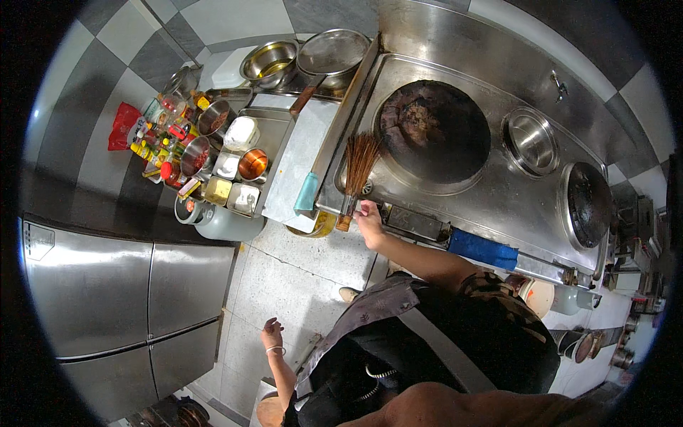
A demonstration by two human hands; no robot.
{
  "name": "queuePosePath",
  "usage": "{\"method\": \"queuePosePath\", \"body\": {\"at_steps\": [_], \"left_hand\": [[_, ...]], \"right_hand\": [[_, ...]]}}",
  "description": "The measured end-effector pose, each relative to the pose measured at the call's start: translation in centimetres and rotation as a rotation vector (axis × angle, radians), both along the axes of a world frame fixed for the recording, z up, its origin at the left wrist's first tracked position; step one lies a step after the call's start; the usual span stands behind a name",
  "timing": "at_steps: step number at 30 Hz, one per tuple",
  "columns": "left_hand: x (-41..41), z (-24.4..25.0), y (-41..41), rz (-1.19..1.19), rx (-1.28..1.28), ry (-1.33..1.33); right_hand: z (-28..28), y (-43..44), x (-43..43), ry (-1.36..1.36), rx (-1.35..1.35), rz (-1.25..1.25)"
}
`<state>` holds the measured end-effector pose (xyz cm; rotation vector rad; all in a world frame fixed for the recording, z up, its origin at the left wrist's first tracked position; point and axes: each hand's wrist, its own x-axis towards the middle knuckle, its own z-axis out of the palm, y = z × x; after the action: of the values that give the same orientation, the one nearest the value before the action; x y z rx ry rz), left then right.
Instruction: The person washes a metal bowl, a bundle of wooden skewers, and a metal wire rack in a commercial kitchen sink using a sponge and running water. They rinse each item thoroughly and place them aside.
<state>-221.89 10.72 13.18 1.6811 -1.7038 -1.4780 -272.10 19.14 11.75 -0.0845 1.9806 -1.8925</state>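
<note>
My right hand is at the stove's front edge, its fingertips close beside the handle of a bamboo wok brush. The handle shows uncovered past the fingers; whether they touch it I cannot tell. The bristles lie on the steel stove top, next to a big blackened wok. Away from the counter, my left hand hangs over the tiled floor with loosely bent fingers, a bracelet at its wrist and nothing seen in it.
Left of the stove, a side counter holds seasoning containers, sauce bottles, a steel bowl and a wooden-handled strainer. A teal cloth and a blue cloth hang at edges. A steel refrigerator stands opposite.
</note>
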Motion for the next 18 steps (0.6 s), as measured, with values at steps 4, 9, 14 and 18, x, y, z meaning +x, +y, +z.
{"method": "queuePosePath", "body": {"at_steps": [4, 9, 14, 18], "left_hand": [[1.6, -1.0, 3.4, 0.121, 0.059, 0.097], [4.1, 0.0, 6.7, 0.07, 0.007, -0.06], [10.0, -1.2, 7.8, 0.186, 0.03, -0.018], [15.5, -2.1, 3.6, 0.15, 0.031, -0.016]], "right_hand": [[0.9, 1.0, -1.4, 0.056, 0.061, 0.144], [-1.9, -2.7, -8.0, 0.103, 0.414, 0.145], [5.5, -3.9, -7.8, -0.127, 0.399, 0.257], [6.7, -2.2, -3.2, -0.227, -0.075, 0.019]]}}
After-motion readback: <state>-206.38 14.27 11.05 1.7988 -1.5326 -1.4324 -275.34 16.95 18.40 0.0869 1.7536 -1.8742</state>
